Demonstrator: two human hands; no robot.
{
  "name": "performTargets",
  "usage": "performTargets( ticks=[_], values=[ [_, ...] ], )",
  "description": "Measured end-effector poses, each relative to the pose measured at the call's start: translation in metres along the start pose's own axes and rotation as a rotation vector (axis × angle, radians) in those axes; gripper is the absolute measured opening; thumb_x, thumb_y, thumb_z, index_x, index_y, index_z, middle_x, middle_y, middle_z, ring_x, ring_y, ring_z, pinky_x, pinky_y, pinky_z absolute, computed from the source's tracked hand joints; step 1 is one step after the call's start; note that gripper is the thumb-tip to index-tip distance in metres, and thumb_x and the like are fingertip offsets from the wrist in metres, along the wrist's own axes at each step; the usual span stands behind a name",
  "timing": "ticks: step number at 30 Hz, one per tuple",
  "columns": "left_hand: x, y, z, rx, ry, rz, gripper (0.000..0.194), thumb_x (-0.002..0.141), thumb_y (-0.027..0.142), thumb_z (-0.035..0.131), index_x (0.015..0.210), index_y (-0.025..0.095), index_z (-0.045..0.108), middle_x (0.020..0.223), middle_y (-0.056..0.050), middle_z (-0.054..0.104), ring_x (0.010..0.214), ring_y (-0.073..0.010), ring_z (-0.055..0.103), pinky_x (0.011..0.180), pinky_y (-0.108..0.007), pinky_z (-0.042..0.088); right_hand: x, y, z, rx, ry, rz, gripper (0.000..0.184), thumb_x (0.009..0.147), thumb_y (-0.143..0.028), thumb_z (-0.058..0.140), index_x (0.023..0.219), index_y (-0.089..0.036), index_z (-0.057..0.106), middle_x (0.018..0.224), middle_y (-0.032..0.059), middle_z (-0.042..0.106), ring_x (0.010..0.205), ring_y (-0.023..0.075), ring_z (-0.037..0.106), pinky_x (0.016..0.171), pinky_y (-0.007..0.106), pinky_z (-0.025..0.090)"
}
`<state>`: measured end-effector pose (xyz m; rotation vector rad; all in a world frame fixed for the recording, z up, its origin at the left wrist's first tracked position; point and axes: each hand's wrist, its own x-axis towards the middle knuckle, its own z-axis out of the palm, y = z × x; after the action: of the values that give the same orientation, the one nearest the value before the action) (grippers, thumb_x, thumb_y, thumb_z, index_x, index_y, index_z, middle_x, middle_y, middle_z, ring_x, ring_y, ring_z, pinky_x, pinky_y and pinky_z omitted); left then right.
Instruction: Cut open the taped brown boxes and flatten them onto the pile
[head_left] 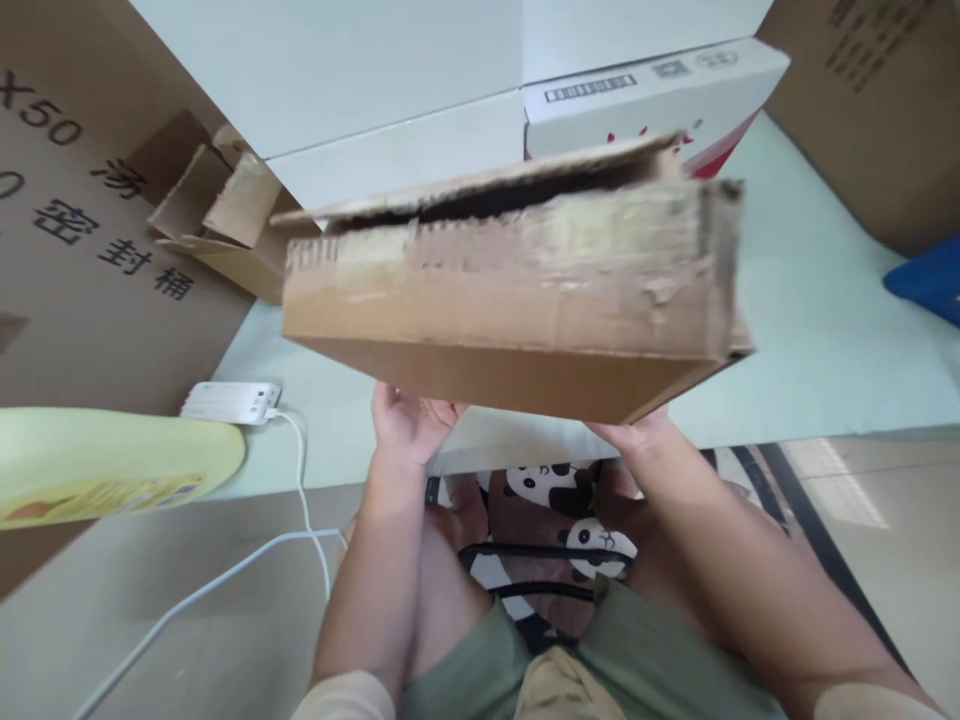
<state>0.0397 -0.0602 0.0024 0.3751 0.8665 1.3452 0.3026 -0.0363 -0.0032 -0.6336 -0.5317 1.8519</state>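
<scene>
A brown cardboard box (495, 310) is held up in front of me, over the edge of the pale green tabletop. Its near side has torn paper and tape remnants along the upper edge, and a dark gap shows beneath a raised flap on top. My left hand (411, 425) supports the underside toward the left, palm turned up. Under the right part of the box is my right hand (634, 430). The box hides most of the fingers of both hands.
At left, another opened cardboard box (232, 215) stands by a large printed carton (97, 170). A white power bank (231, 402) with a cable lies near a yellow bottle (112, 465). White boxes (405, 70) line the back; a blue object (930, 283) is at right.
</scene>
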Motion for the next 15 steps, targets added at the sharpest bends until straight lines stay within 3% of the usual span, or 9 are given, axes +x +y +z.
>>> performTargets(
  ticks=[4, 7, 10, 15],
  values=[
    [-0.002, 0.005, -0.009, -0.095, 0.028, 0.159, 0.042, 0.087, 0.063, 0.062, 0.101, 0.025, 0.075, 0.095, -0.006, 0.080, 0.083, -0.0255, 0.076, 0.068, -0.037, 0.063, 0.004, 0.007, 0.000, -0.012, -0.011, 0.031, 0.030, 0.071, -0.045, 0.087, 0.093, -0.029, 0.075, 0.086, -0.0034, 0.082, 0.078, 0.0197, 0.079, 0.081, 0.036, 0.070],
    [-0.001, 0.005, -0.017, -0.050, 0.048, 0.128, 0.044, 0.087, 0.066, 0.063, 0.093, 0.024, 0.076, 0.089, -0.008, 0.079, 0.079, -0.0257, 0.075, 0.067, -0.037, 0.064, 0.005, 0.008, 0.003, 0.001, -0.013, 0.062, 0.032, 0.067, -0.044, 0.089, 0.092, -0.029, 0.076, 0.087, -0.0026, 0.083, 0.084, 0.0214, 0.080, 0.083, 0.036, 0.070],
    [-0.001, 0.002, -0.018, -0.024, 0.114, 0.105, 0.033, 0.094, 0.053, 0.062, 0.084, 0.025, 0.075, 0.080, -0.005, 0.078, 0.075, -0.0233, 0.074, 0.073, -0.038, 0.065, 0.005, 0.005, 0.007, 0.001, 0.006, 0.085, 0.035, 0.067, -0.047, 0.087, 0.096, -0.031, 0.076, 0.094, -0.0028, 0.084, 0.092, 0.0245, 0.081, 0.089, 0.042, 0.069],
    [0.000, 0.001, -0.016, -0.082, 0.149, 0.188, 0.035, 0.096, 0.052, 0.060, 0.089, 0.023, 0.079, 0.080, -0.006, 0.079, 0.079, -0.0255, 0.076, 0.077, -0.042, 0.067, 0.006, 0.003, 0.009, 0.007, 0.038, 0.097, 0.038, 0.063, -0.044, 0.090, 0.095, -0.031, 0.076, 0.097, -0.0030, 0.084, 0.089, 0.0229, 0.080, 0.088, 0.039, 0.069]
  ],
)
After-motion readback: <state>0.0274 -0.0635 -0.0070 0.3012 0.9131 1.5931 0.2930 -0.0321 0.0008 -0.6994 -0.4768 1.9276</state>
